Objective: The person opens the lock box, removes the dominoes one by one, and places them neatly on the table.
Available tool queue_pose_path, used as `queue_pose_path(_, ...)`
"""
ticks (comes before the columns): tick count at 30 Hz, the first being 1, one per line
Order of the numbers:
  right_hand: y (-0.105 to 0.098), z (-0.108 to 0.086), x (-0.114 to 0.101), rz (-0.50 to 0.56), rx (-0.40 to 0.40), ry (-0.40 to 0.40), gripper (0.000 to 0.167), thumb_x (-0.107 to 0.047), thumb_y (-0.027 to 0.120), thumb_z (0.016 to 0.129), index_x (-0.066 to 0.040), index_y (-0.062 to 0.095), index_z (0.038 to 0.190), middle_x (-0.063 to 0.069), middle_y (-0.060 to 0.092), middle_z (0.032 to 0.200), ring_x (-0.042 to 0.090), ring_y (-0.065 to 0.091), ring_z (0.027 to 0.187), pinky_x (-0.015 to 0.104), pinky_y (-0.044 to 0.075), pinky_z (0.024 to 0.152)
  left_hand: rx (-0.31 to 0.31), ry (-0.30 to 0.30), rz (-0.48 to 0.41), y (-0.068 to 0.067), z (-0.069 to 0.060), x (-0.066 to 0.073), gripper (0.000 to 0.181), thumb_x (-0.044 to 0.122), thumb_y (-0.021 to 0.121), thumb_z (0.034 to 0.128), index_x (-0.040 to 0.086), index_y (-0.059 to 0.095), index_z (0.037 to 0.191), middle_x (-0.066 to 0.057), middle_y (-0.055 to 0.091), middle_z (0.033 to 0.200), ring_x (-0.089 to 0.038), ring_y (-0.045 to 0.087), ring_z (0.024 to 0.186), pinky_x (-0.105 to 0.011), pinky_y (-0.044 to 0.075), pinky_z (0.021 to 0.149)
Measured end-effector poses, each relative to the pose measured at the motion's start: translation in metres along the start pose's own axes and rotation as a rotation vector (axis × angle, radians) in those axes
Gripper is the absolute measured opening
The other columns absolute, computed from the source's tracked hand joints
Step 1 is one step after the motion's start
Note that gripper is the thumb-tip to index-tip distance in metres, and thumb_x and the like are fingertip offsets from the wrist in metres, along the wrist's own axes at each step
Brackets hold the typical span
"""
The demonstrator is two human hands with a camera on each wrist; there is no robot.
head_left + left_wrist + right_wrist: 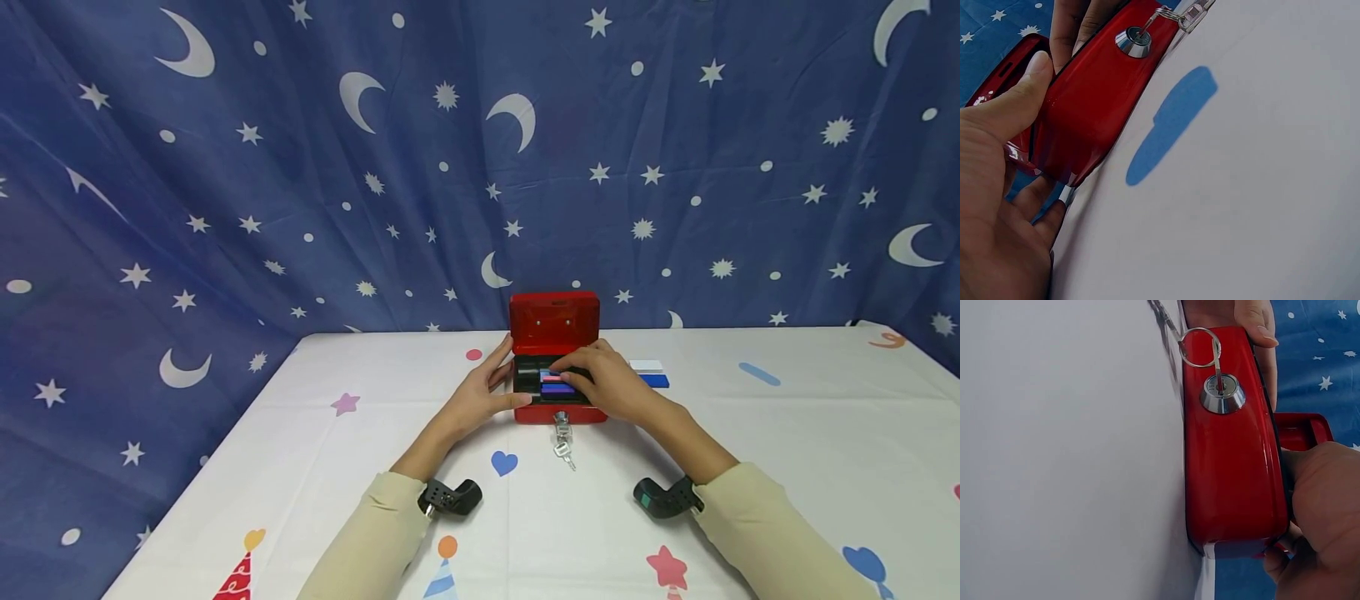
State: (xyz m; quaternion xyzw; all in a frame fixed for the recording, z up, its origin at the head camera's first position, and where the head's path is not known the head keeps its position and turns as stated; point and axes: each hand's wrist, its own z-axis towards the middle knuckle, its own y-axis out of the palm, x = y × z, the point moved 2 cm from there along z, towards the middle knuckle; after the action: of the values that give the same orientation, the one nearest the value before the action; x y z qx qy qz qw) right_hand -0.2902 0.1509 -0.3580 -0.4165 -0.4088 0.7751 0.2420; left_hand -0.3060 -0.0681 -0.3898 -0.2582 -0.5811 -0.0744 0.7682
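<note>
A red metal box [561, 414] stands with its lid [555, 323] raised at the back. Its black tray [527, 379] holds several flat coloured pieces [557, 388], blue, pink and purple. The left hand [480, 393] grips the box's left side, thumb on the front rim and fingers round the side. The right hand [609, 383] reaches over the tray from the right, fingertips at the coloured pieces; what they pinch, if anything, is hidden. In the right wrist view a key sits in the round lock [1222, 394] on the box front.
Keys [562, 450] hang from the lock onto the white patterned tablecloth [315, 467]. Just right of the box, partly behind the right hand, lie a white piece [647, 365] and a blue piece [655, 381]. A blue star-and-moon curtain [420, 192] hangs behind.
</note>
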Motion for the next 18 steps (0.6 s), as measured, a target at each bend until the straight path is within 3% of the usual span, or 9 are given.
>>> queue_pose_path(3,-0.001,0.0,-0.001,0.012,0.009,0.0,0.025,-0.013,0.066,0.091,-0.012,0.071,0.115,0.01,0.065,0.113,0.027,0.047,0.103,0.046,0.048,0.086,-0.018,-0.004,-0.008,0.0,0.0,0.003,0.091,0.012,0.073,0.0841,0.016,0.015,0.154,0.0,0.011,0.159,-0.025,0.029,0.139,-0.04,0.026,0.111)
queue_pose_path(9,-0.001,-0.001,-0.002,0.017,0.02,0.002,0.026,-0.01,0.066,0.09,-0.01,0.07,0.116,0.01,0.064,0.112,0.027,0.046,0.104,0.046,0.046,0.088,-0.05,-0.005,-0.016,0.0,-0.01,0.028,0.089,0.008,0.071,0.0851,0.005,0.013,0.153,-0.01,0.009,0.159,-0.033,0.027,0.139,-0.045,0.024,0.111)
queue_pose_path(16,0.0,0.0,-0.001,0.004,0.015,0.011,0.025,-0.01,0.066,0.09,-0.01,0.071,0.115,0.01,0.063,0.108,0.027,0.047,0.103,0.044,0.047,0.085,0.0,-0.006,0.0,0.0,0.0,0.001,0.092,0.014,0.075,0.0833,0.019,0.017,0.154,0.006,0.013,0.158,-0.02,0.031,0.138,-0.034,0.029,0.11)
queue_pose_path(18,0.0,0.0,-0.001,0.003,0.017,-0.003,0.023,-0.01,0.066,0.09,-0.01,0.072,0.112,0.01,0.064,0.107,0.028,0.048,0.103,0.045,0.047,0.085,-0.019,-0.008,-0.014,0.0,-0.002,0.006,0.092,0.011,0.074,0.0841,0.016,0.015,0.154,0.002,0.011,0.159,-0.024,0.029,0.139,-0.037,0.027,0.111)
